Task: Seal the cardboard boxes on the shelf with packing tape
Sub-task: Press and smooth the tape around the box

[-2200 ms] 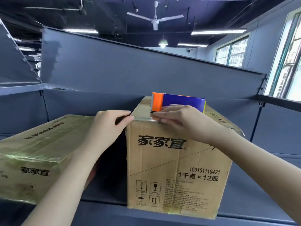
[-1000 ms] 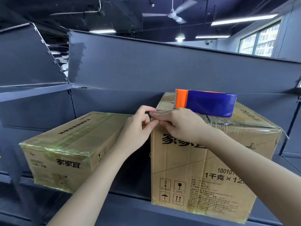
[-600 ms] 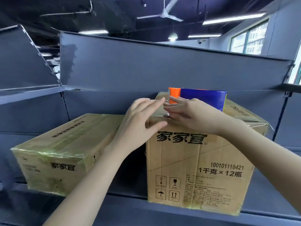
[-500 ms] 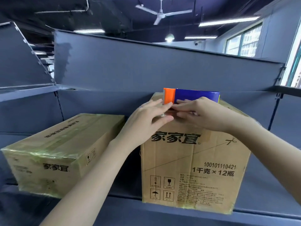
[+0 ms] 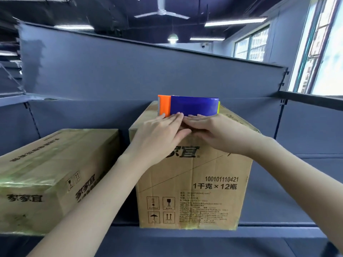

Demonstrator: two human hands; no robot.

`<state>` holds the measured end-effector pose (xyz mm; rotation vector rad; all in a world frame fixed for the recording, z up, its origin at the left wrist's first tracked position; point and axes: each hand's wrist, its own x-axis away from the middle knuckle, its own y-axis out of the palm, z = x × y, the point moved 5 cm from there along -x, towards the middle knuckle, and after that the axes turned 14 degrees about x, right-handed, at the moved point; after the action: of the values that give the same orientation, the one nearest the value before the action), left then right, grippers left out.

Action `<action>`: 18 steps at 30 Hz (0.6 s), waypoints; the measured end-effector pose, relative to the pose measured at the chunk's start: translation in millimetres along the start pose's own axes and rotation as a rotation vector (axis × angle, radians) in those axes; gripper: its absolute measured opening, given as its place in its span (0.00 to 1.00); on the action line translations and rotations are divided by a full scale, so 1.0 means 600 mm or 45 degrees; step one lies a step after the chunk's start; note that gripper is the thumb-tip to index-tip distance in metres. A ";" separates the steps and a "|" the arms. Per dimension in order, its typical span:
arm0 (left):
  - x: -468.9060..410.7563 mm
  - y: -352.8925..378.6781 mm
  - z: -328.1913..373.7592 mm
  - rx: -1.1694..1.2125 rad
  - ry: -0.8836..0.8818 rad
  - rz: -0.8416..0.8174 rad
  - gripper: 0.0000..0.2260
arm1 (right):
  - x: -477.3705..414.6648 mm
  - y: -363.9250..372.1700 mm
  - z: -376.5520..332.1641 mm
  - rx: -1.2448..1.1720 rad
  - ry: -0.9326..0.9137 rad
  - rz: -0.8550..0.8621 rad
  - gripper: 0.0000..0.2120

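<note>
A grey metal shelf in a room with a ceiling fan and windows carries two boxes. The right box stands upright, print facing forward. The left box lies flat, long axis running back. A tape dispenser lies crosswise on the right box, orange end left. The left hand and right hand press flat on that box's front top edge, fingers straight, tips meeting.

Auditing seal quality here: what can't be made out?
Head view: top front edge of the tall box, where tape would lie, covered by the left hand and right hand.
Base of the dispenser: behind both hands.
Left end of the left box: cut off by the frame edge.
Fine print on the tall box: too small.
</note>
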<state>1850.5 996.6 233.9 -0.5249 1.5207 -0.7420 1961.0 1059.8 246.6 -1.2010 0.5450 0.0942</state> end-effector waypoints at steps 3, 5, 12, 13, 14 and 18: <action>-0.015 0.011 0.026 -0.049 0.103 0.008 0.23 | 0.022 -0.015 0.019 0.113 0.078 0.060 0.12; -0.019 0.014 0.045 -0.020 0.202 0.046 0.20 | 0.032 -0.013 0.029 0.247 0.110 0.058 0.12; -0.019 0.029 0.044 0.188 0.237 0.196 0.16 | 0.035 -0.004 0.047 0.078 0.109 0.154 0.12; -0.022 0.031 0.045 0.177 0.224 0.180 0.16 | 0.036 -0.005 0.049 0.053 0.097 0.148 0.12; -0.023 0.032 0.047 0.165 0.208 0.160 0.16 | 0.038 -0.007 0.051 -0.015 0.086 0.124 0.12; -0.026 0.028 0.064 0.131 0.158 0.093 0.18 | 0.064 -0.032 0.090 -0.168 0.219 0.098 0.14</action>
<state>1891.5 1014.0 232.8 -0.3497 1.5985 -0.8036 2020.3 1093.0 259.5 -1.3242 0.7453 0.0941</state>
